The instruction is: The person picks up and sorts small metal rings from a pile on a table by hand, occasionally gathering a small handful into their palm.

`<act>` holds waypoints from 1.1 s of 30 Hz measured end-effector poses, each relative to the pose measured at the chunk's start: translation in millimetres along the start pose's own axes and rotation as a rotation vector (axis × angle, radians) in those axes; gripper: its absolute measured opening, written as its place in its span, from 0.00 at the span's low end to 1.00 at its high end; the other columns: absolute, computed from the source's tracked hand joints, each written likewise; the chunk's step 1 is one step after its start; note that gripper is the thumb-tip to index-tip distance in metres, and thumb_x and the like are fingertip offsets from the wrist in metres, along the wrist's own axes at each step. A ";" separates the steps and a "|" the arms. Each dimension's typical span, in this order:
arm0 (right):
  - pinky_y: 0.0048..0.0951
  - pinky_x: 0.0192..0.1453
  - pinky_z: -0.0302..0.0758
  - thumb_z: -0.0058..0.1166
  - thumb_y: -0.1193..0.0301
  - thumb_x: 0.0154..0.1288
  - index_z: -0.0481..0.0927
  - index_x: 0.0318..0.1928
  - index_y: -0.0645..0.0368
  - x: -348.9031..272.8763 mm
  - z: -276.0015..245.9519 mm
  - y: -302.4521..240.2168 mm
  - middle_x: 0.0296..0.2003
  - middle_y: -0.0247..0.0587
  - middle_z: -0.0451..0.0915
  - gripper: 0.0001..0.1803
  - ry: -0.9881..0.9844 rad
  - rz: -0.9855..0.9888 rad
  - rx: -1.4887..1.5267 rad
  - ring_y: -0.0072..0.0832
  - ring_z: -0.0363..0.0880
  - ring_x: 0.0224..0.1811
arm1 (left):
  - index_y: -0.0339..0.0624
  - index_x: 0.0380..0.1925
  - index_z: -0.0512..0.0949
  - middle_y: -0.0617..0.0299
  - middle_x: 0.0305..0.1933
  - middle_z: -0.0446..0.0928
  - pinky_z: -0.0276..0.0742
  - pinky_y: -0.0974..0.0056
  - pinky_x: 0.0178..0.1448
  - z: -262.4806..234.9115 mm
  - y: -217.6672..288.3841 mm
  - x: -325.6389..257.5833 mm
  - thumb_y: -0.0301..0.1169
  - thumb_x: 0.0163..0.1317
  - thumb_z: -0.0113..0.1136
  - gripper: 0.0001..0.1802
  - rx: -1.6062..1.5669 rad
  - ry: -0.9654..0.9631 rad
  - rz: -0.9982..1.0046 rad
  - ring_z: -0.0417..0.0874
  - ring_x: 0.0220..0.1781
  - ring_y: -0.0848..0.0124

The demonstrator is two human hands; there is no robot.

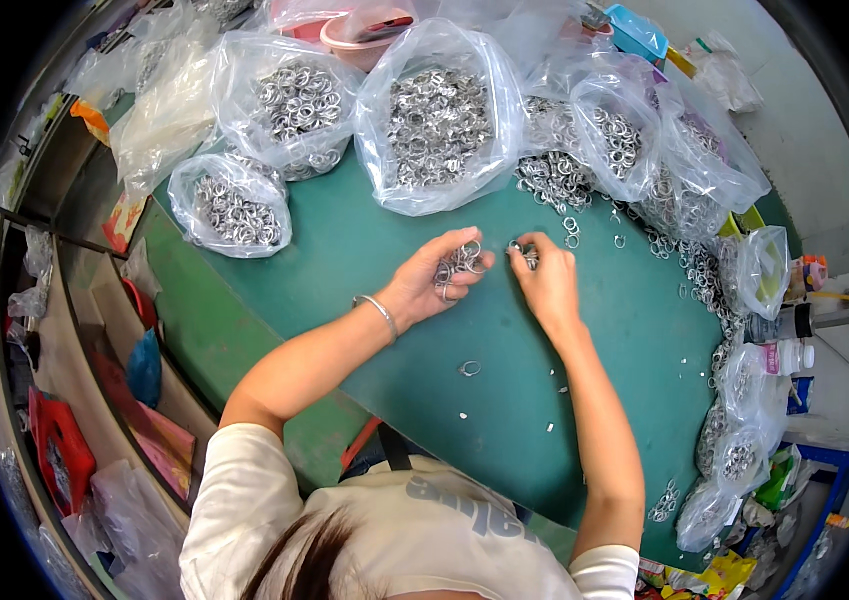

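My left hand [431, 275] is half closed, palm up, around a clump of silver metal rings [460, 264]. Close to its right, my right hand [545, 275] pinches one or more small silver rings [524, 257] between thumb and fingers. The two hands are apart above the green tabletop [414, 370]. A single silver ring [469, 369] lies on the table below them. Straight ahead stands an open clear plastic bag [374, 130] full of silver ring pieces, nearest to both hands.
More open bags of rings stand at the back left [289, 105] and left [237, 212]. Loose rings [556, 182] heap at the back right and run down the right edge beside further bags [741, 456]. Small white bits [550, 427] dot the table. Shelving [134, 350] with trays is at left.
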State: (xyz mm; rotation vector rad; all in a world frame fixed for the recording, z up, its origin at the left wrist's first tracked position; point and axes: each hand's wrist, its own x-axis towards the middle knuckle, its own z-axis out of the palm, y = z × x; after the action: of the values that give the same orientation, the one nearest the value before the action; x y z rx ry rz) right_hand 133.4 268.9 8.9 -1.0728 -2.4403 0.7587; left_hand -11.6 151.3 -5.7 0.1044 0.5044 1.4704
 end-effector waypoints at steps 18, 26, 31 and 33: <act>0.20 0.12 0.52 0.44 0.64 0.68 0.71 0.31 0.58 -37.4 -28.5 -44.3 0.22 0.34 0.68 0.12 -0.297 0.500 2.060 0.20 0.57 0.13 | 0.34 0.51 0.71 0.54 0.41 0.76 0.71 0.68 0.29 10.4 -10.3 -8.5 0.46 0.70 0.39 0.26 -0.194 -0.155 -0.056 0.77 0.38 0.67; 0.20 0.11 0.52 0.47 0.67 0.67 0.69 0.28 0.57 -82.3 -26.5 -11.6 0.22 0.34 0.64 0.11 -0.281 0.670 2.048 0.20 0.56 0.14 | 0.35 0.58 0.66 0.55 0.47 0.74 0.71 0.65 0.35 9.2 -36.9 -36.6 0.47 0.71 0.36 0.28 0.029 -0.166 -0.012 0.75 0.43 0.67; 0.17 0.11 0.52 0.46 0.65 0.69 0.73 0.36 0.58 -101.8 -38.1 -12.4 0.23 0.33 0.67 0.10 -0.171 0.688 1.898 0.18 0.57 0.14 | 0.36 0.59 0.65 0.57 0.46 0.73 0.70 0.67 0.36 19.5 -50.3 -47.2 0.46 0.71 0.36 0.27 0.083 -0.181 -0.049 0.74 0.43 0.68; 0.18 0.11 0.53 0.46 0.66 0.69 0.73 0.37 0.58 -108.1 -37.7 -4.0 0.23 0.32 0.68 0.09 -0.208 0.615 1.800 0.18 0.58 0.15 | 0.38 0.60 0.65 0.58 0.46 0.73 0.70 0.67 0.37 25.0 -55.2 -49.3 0.47 0.72 0.35 0.27 0.103 -0.189 -0.083 0.73 0.43 0.69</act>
State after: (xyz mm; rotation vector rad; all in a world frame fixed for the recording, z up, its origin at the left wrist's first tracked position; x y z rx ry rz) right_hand 220.4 197.0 28.7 -0.7653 -0.5658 2.4566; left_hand 48.1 103.2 9.2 0.2981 0.4251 1.3377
